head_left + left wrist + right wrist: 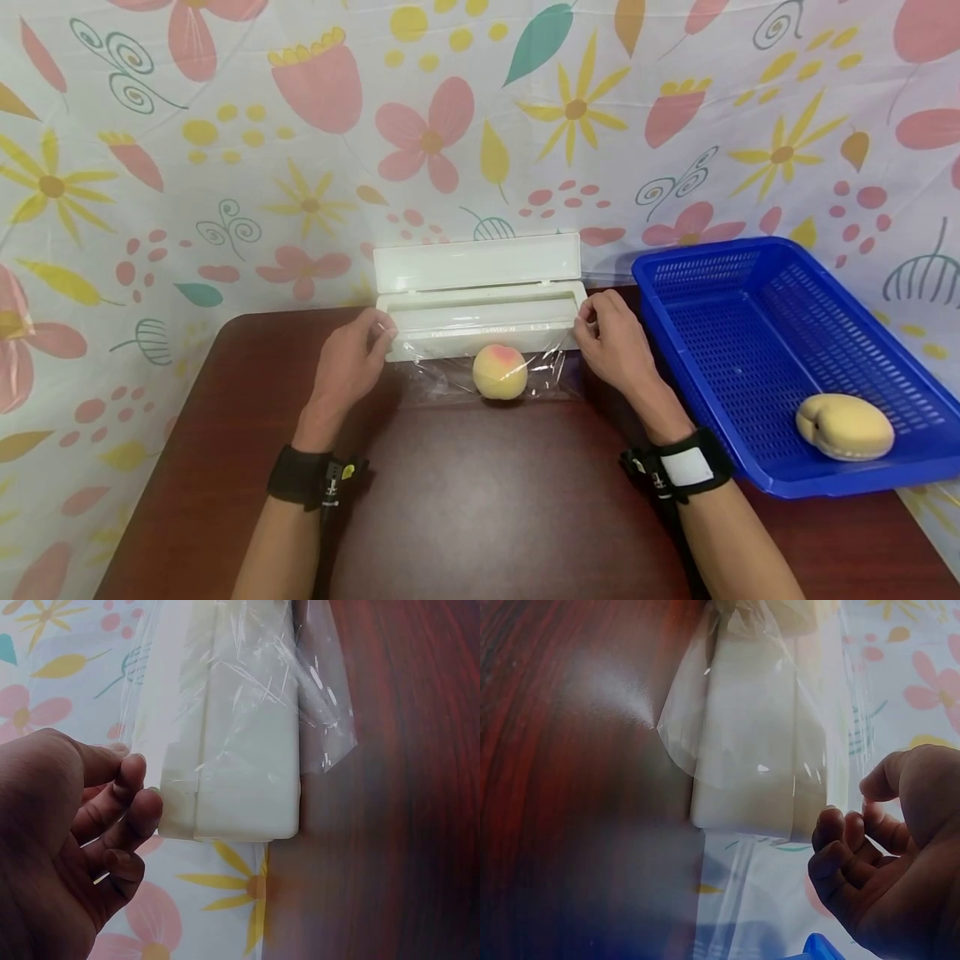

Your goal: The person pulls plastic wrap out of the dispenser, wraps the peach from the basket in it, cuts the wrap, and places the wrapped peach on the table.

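A sheet of clear plastic wrap (442, 377) comes out over the front of a white wrap dispenser (420, 343), whose lid (480, 262) stands raised at the back. Its loose front part drapes around a yellow-pink peach (500, 372) in front of the box. At the dispenser's left end, my left hand (351, 360) pinches the film's edge between thumb and fingertips. My right hand (617, 343) pinches the opposite edge at the right end. Both wrist views show the wrap (326, 712) hanging in creases past the box front.
To the right stands a blue plastic basket (693, 367) holding a pale yellow fruit-shaped piece (851, 427). The dark reddish-brown table (480, 500) extends toward me. A flower-patterned cloth (300, 208) hangs behind the dispenser.
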Action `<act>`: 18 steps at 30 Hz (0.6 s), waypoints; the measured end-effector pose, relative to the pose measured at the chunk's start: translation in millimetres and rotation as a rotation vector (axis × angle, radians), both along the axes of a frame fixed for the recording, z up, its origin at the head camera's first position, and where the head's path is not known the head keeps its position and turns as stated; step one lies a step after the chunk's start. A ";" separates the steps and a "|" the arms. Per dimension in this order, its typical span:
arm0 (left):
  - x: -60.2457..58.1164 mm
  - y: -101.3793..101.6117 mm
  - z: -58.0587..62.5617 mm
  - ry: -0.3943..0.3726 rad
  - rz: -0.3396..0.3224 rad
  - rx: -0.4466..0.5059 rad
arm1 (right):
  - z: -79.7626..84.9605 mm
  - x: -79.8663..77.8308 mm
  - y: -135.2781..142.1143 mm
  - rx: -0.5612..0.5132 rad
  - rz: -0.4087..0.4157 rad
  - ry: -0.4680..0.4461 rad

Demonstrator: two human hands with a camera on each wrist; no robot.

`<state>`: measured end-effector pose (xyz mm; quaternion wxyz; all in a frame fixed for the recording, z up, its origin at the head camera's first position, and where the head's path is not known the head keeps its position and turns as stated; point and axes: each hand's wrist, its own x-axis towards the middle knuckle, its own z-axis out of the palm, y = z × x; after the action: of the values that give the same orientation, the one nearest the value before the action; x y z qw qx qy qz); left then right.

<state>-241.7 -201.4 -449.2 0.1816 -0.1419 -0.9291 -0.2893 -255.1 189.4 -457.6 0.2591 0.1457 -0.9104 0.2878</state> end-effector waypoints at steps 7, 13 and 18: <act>-4.3 0.8 -1.8 0.020 -0.008 0.021 | -1.6 -2.5 1.2 0.012 -0.011 -0.029; -6.4 0.2 -3.3 0.023 -0.005 0.024 | -2.4 -5.0 1.6 0.006 -0.006 -0.024; -8.2 1.0 -5.3 0.040 -0.014 0.043 | -4.3 -7.8 1.2 -0.008 -0.011 -0.002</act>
<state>-249.9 -200.3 -454.4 0.2011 -0.1504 -0.9177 -0.3078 -262.9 190.6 -461.8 0.2606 0.1395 -0.9102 0.2901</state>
